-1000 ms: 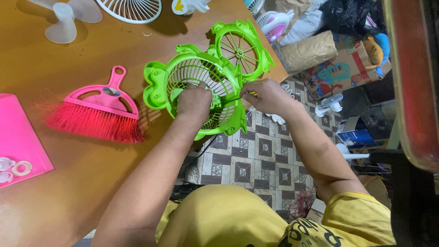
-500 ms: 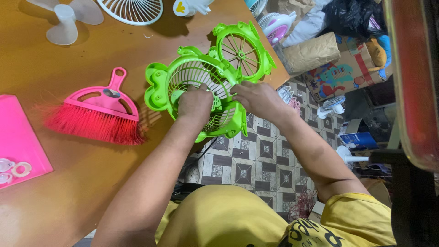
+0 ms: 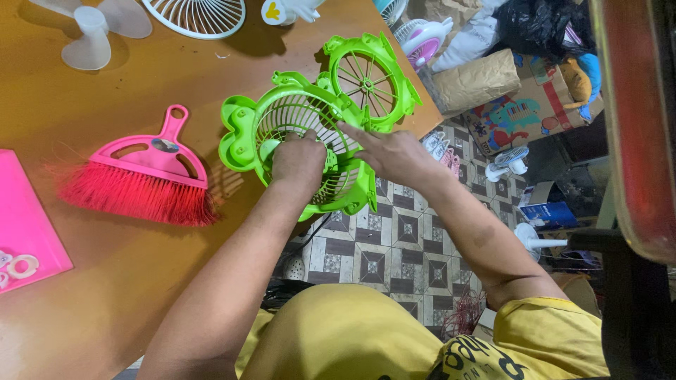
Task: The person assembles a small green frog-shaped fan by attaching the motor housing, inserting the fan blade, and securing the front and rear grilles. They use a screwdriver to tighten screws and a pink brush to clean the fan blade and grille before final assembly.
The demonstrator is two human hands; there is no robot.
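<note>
At the desk (image 3: 141, 281) edge, the left hand (image 3: 299, 158) is curled inside the green fan grille (image 3: 282, 116), gripping its centre; the right hand (image 3: 394, 151) lies open-fingered against the rim. A pink brush (image 3: 141, 176) lies nearby.

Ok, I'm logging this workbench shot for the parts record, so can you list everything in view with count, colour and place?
green fan housing: one, bright green, table edge, under both hands
green fan grille: one, bright green, spoked, just behind the housing
pink hand brush: one, pink with red bristles, left on table
pink tray: one, pink, far left edge, white rings on it
white fan blade: one, white, top left
white grille: one, white, top centre, cut off by frame
wooden table: one, brown
small fans: several, pink and white, on floor right
cardboard box: one, printed, on floor
left hand: fist pressed into the housing
right hand: fingers spread on the housing rim
</note>
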